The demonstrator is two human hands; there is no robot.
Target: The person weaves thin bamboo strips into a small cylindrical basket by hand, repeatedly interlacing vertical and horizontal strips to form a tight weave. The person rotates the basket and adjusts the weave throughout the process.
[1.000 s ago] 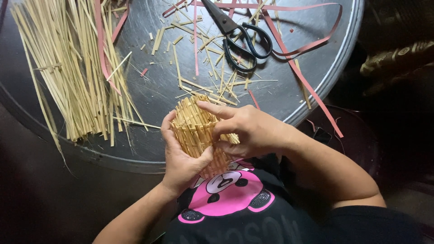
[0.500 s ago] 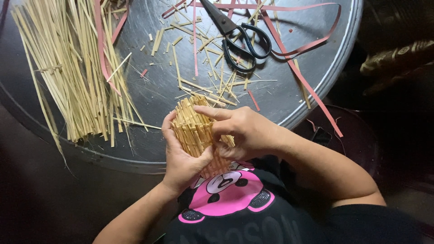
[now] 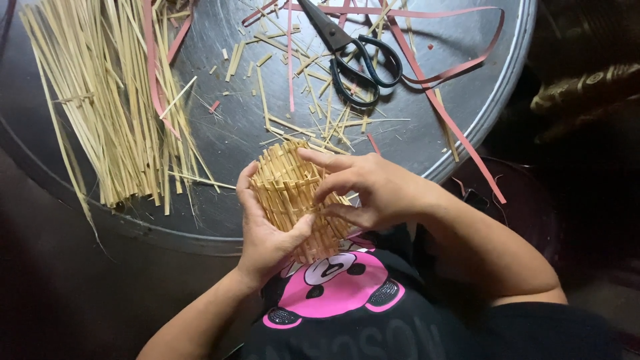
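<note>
step: weaving the wall of one small bamboo-strip basket (image 3: 293,193), held over the near tray rim | left hand (image 3: 267,230) cups it, fingers curled round | right hand (image 3: 373,190) pinches a strip, fingers pressed (next move likely needs that strip tucked snug) | metal tray (image 3: 467,87): one | scissors (image 3: 350,53): one | loose strip pile (image 3: 113,100): one

Woven straw piece (image 3: 293,193): lower end hidden behind both hands. Scissors (image 3: 350,53) tips cut off at 12 o'clock. Loose straw bundle (image 3: 113,100) runs past top edge.
</note>
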